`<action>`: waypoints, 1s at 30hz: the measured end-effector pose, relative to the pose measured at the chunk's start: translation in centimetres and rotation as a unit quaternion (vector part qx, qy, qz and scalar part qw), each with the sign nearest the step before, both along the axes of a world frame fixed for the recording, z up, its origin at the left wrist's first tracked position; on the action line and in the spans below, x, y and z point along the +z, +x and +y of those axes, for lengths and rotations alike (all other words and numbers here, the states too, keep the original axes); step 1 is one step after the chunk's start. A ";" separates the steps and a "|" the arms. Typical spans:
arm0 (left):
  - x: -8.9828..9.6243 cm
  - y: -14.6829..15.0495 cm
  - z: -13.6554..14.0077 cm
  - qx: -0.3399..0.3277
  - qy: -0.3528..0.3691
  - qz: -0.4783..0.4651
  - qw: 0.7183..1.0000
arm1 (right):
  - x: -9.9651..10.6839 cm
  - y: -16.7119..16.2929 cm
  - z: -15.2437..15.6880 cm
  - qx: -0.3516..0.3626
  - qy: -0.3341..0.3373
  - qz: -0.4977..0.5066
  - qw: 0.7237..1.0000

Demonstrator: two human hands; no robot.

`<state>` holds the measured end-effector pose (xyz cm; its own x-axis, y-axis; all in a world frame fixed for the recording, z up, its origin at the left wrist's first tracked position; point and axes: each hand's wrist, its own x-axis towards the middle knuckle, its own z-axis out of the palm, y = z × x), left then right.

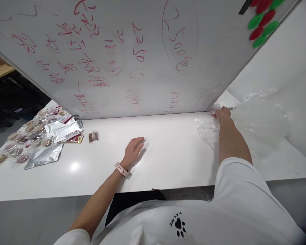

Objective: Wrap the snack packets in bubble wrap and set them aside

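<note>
My left hand (134, 149) rests on or just above the middle of the white table (168, 146), its thumb and fingers apart and nothing in them. A pale pink band (121, 169) is on that wrist. At the right, beside the lower corner of the whiteboard, my right hand (223, 114) is closed on a crumpled clear plastic bag (207, 131). Part of the bag spreads over the table to the left of my forearm. To the left of my left hand lies a small clear packet with brown contents (93, 136), apart from the other packets.
A large whiteboard (148, 75) with red writing stands along the table's back, red and green magnets (264, 25) on its right. Several small clear packets (22, 139) and silver pouches (44, 156) pile up at left. More clear plastic sheeting (262, 122) lies at right.
</note>
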<state>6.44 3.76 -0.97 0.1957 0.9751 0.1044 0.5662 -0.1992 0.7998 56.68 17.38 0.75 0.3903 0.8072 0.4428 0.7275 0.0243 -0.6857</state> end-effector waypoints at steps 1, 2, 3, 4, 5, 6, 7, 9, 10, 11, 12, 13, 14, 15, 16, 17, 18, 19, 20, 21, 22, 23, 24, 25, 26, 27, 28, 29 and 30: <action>0.0 0.0 0.0 0.002 -0.003 -0.004 1.000 | 0.0 -0.2 -0.2 -0.053 -0.039 -0.017 0.998; 0.0 0.0 0.1 0.003 -0.007 -0.009 1.000 | -0.1 -0.4 -0.6 -0.093 -0.079 -0.040 0.992; 0.0 0.0 0.1 0.004 -0.011 -0.013 1.000 | -0.3 -0.9 -1.4 -0.119 -0.114 -0.063 0.984; 0.0 0.0 0.2 0.006 -0.015 -0.017 1.000 | -0.7 -1.5 -2.6 -0.128 -0.142 -0.092 0.977; -0.1 0.0 0.2 0.007 -0.019 -0.020 1.000 | -1.3 -2.3 -4.2 -0.117 -0.161 -0.120 0.973; -0.1 0.0 0.2 0.008 -0.022 -0.022 0.999 | -2.1 -3.4 -6.2 -0.089 -0.170 -0.145 0.971; -0.1 0.0 0.2 0.008 -0.024 -0.022 0.999 | -3.0 -4.7 -8.3 -0.064 -0.183 -0.164 0.967; 0.0 0.0 0.2 0.005 -0.025 -0.020 0.999 | -4.9 -8.1 -12.6 -0.013 -0.211 -0.184 0.960; 0.0 0.0 0.2 0.003 -0.025 -0.018 1.000 | -5.6 -10.1 -14.5 0.008 -0.215 -0.193 0.957; 0.0 0.0 0.3 -0.001 -0.024 -0.017 1.000 | -6.1 -12.4 -16.1 0.031 -0.220 -0.202 0.954; 0.0 0.1 0.4 -0.004 -0.024 -0.018 1.000 | -6.3 -14.8 -17.3 0.063 -0.224 -0.206 0.951; 0.0 0.2 0.5 -0.006 -0.027 -0.021 0.999 | -6.3 -17.4 -18.2 0.104 -0.228 -0.205 0.946; 0.0 0.3 0.6 -0.007 -0.031 -0.029 0.999 | -6.0 -20.1 -18.9 0.150 -0.232 -0.197 0.941; 0.0 0.5 0.7 -0.007 -0.039 -0.045 0.998 | -5.4 -22.9 -19.5 0.205 -0.235 -0.186 0.932; 0.1 0.5 0.6 -0.008 -0.054 -0.072 0.996 | -4.7 -25.8 -20.1 0.265 -0.228 -0.173 0.921; 0.4 0.5 0.3 -0.013 -0.077 -0.108 0.991 | -3.9 -28.5 -20.8 0.325 -0.207 -0.157 0.909; 0.7 0.3 -0.1 -0.018 -0.106 -0.149 0.983 | -2.9 -30.9 -21.7 0.384 -0.172 -0.138 0.897; 1.1 -0.1 -0.9 -0.024 -0.135 -0.187 0.973 | -1.9 -33.0 -22.7 0.428 -0.122 -0.115 0.888; 1.7 -0.7 -2.0 -0.025 -0.155 -0.214 0.964 | -1.0 -34.6 -23.8 0.450 -0.063 -0.088 0.886; 2.2 -1.4 -3.3 -0.020 -0.161 -0.223 0.961 | -0.2 -35.5 -24.8 0.444 -0.001 -0.059 0.894; 2.7 -2.1 -4.9 -0.008 -0.147 -0.212 0.966 | 0.5 -35.8 -25.7 0.404 0.060 -0.030 0.912; 3.1 -2.7 -6.5 0.006 -0.116 -0.185 0.976 | 0.9 -35.5 -26.4 0.336 0.107 -0.003 0.936; 3.4 -3.3 -8.2 0.014 -0.077 -0.145 0.986 | 1.1 -34.5 -26.8 0.246 0.134 0.023 0.960; 3.6 -3.6 -9.7 0.011 -0.036 -0.098 0.994 | 1.1 -33.2 -27.0 0.146 0.139 0.046 0.978; 3.5 -3.7 -10.9 -0.003 -0.002 -0.049 0.999 | 0.9 -31.6 -26.9 0.056 0.114 0.068 0.990; 3.3 -3.4 -11.7 -0.022 0.022 -0.003 1.000 | 0.6 -29.9 -26.8 -0.019 0.075 0.093 0.993; 2.9 -3.0 -12.1 -0.038 0.036 0.038 0.998 | 0.1 -28.3 -26.6 -0.061 0.028 0.111 0.992; 2.5 -2.3 -12.1 -0.044 0.041 0.071 0.996 | -0.4 -27.0 -26.5 -0.076 -0.016 0.112 0.991; 2.1 -1.5 -11.8 -0.037 0.040 0.092 0.994 | -0.8 -26.0 -26.6 -0.069 -0.057 0.101 0.991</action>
<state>4.96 -8.00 1.14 0.2899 0.9472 0.1368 0.6829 -0.3048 0.6639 30.64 -9.19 -0.05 0.5723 0.7800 0.2530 0.5659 -0.1523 -0.8103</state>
